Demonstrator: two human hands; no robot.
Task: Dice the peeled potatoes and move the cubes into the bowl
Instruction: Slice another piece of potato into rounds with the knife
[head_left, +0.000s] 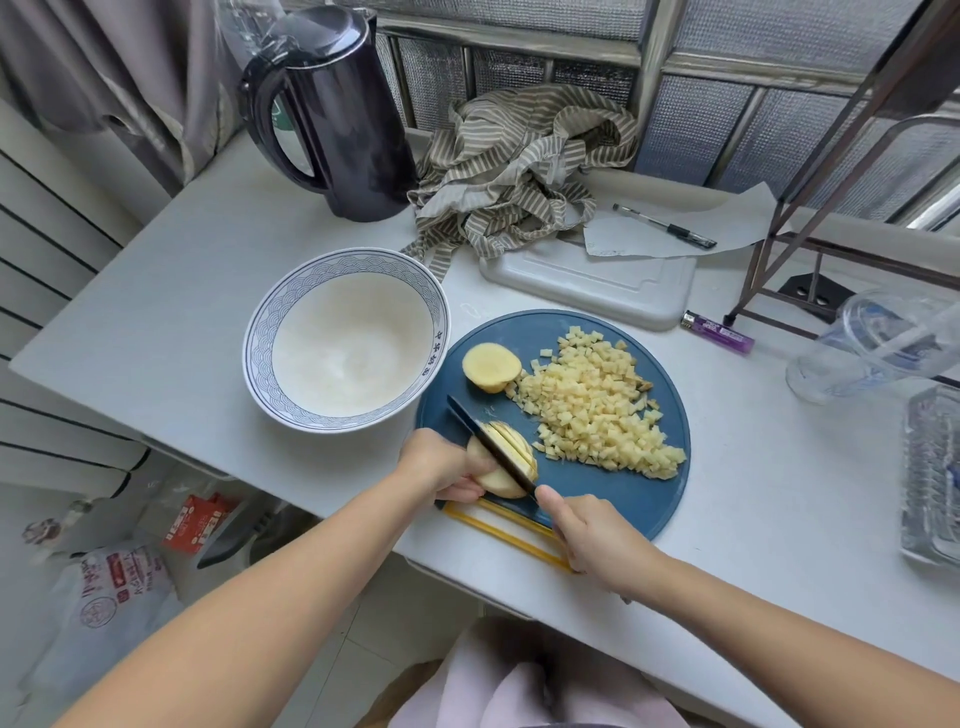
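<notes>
— Where?
— Empty bowl (258, 343) at left. Left hand (441, 465) curled round the half potato (498, 482) on the blue board (649, 512), knife (485, 444) in it, gripped by the right hand (597, 540). Cubes (597, 405) piled at right.
— Tricky to hold?
— Probably wet, slippery, hard. Best pressed at the uncut end.

This is a home, with a small corner used as a kitchen. A plain white bench (182, 291) stands against a window of textured panes (727, 135), and a grey curtain (104, 78) hangs at the far left. Household cooking things sit on the bench: a dark electric kettle (332, 119) at the far side, a white bowl (260, 332) with a blue patterned rim, and a round blue cutting board (613, 499) bearing diced potato (597, 410) and a potato (506, 488) under a black knife (488, 441). A crumpled striped cloth (519, 161), a pen (665, 226) and a purple lighter (719, 332) lie about. Printed plastic bags (114, 592) sit on the floor at the near left.
</notes>
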